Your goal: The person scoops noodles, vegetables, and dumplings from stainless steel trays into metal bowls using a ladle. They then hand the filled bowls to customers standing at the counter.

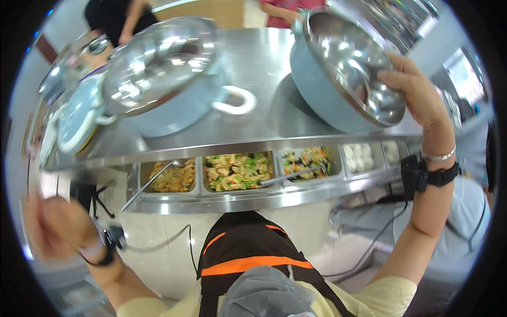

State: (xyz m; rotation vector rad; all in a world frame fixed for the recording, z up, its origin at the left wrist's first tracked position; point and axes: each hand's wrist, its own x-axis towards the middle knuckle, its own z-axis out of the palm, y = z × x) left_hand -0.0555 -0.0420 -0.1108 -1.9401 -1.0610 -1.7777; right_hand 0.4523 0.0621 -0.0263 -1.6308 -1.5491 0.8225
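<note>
On the right, my right hand grips the rim of a light-blue pot with a shiny steel inside, tilted on the steel counter. My left hand, blurred and raised at the lower left, touches nothing that I can see. Left of centre on the counter stands a second light-blue pot with a white handle; a shiny steel bowl-like surface shows at its top. A light-blue lid with a white rim is beside it, at the far left.
Below the steel counter, serving pans hold shredded food, mixed vegetables, another vegetable dish and white buns. Long-handled spoons lie in some. Two people stand beyond the counter; another person is at the right.
</note>
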